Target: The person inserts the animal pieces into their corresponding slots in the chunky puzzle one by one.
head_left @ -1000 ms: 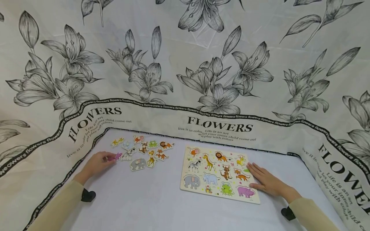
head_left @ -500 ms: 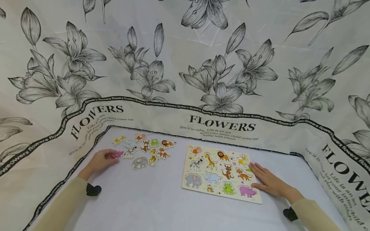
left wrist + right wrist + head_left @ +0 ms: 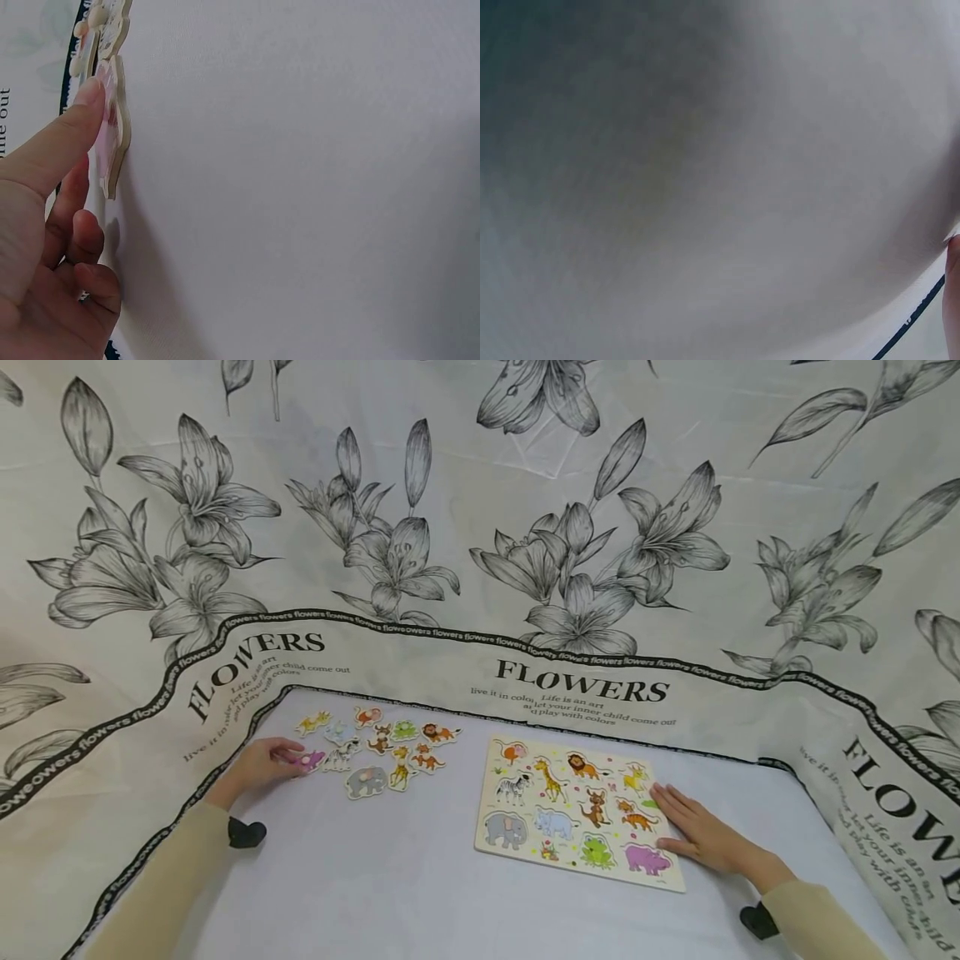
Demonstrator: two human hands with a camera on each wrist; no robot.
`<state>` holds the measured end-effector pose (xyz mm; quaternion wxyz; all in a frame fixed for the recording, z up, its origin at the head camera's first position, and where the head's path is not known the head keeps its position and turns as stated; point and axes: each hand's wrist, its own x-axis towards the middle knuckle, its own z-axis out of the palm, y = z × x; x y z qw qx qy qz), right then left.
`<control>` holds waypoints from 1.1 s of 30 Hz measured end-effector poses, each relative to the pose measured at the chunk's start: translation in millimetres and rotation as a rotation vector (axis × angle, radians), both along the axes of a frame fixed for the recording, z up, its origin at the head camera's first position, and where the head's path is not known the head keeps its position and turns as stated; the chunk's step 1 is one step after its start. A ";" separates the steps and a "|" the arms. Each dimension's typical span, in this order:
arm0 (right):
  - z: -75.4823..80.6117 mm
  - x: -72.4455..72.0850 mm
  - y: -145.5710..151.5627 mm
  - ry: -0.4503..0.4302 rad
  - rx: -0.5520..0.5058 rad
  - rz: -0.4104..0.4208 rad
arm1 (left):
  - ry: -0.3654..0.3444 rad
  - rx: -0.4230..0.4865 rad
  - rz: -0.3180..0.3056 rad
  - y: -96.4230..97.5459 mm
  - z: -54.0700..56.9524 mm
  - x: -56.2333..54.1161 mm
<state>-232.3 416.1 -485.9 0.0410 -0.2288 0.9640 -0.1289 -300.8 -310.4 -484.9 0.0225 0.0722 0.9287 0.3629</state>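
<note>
In the head view, my left hand (image 3: 258, 768) has thumb and fingertips at the near-left end of a purple hippo puzzle piece (image 3: 311, 762), pinching it. The left wrist view shows the thumb on the face of that hippo piece (image 3: 112, 135), seen nearly edge-on, the other fingers curled below. Several animal pieces lie beside it, among them a zebra (image 3: 342, 754), an elephant (image 3: 367, 782), a giraffe (image 3: 401, 768) and a lion (image 3: 440, 732). My right hand (image 3: 701, 831) rests with extended fingers along the right edge of the wooden animal puzzle board (image 3: 517, 853).
A white cloth (image 3: 420, 893) covers the table. Flower-printed fabric (image 3: 420, 668) rises behind it and at both sides. Dark wrist-camera mounts show below each wrist, at left (image 3: 247, 833) and right (image 3: 759, 922). The right wrist view is mostly blurred pale surface.
The whole head view has shifted slightly. More of the hippo piece shows at my left fingertips now. My right hand stays at the board's edge.
</note>
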 end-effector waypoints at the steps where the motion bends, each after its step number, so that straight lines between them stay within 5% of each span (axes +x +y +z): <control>1: -0.5 0.0 1.0 0.002 0.001 0.000 | -0.024 0.002 0.001 0.1 1.0 -1.1; 14: -0.9 3.9 4.3 0.040 0.002 0.024 | -0.117 0.019 -0.019 4.0 3.1 -14.9; 33: 1.4 -1.5 1.1 0.098 0.041 0.089 | -0.129 -0.009 -0.026 4.3 11.3 -9.3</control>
